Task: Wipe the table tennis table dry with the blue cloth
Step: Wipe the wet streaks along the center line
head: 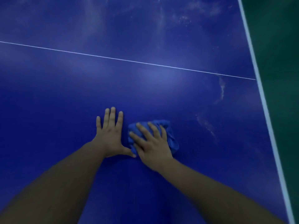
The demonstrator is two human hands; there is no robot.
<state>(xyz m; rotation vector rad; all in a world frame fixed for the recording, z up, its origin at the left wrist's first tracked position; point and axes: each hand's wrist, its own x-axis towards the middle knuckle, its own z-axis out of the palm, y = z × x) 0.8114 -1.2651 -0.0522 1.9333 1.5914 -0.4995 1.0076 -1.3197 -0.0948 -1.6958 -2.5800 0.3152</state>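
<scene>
Under the right hand (152,143) lies the blue cloth (171,136), beside the left hand (111,135).

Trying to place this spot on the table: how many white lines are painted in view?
2. A thin line crosses the table from left to right. A wider line follows the table's right edge beside the green floor. Others may lie outside the view.

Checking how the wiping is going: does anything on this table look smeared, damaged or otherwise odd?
Yes. Pale whitish streaks mark the table tennis table right of the blue cloth, and cloudier smears lie beyond the white centre line. They look like unwiped moisture or residue. No damage shows.
</scene>
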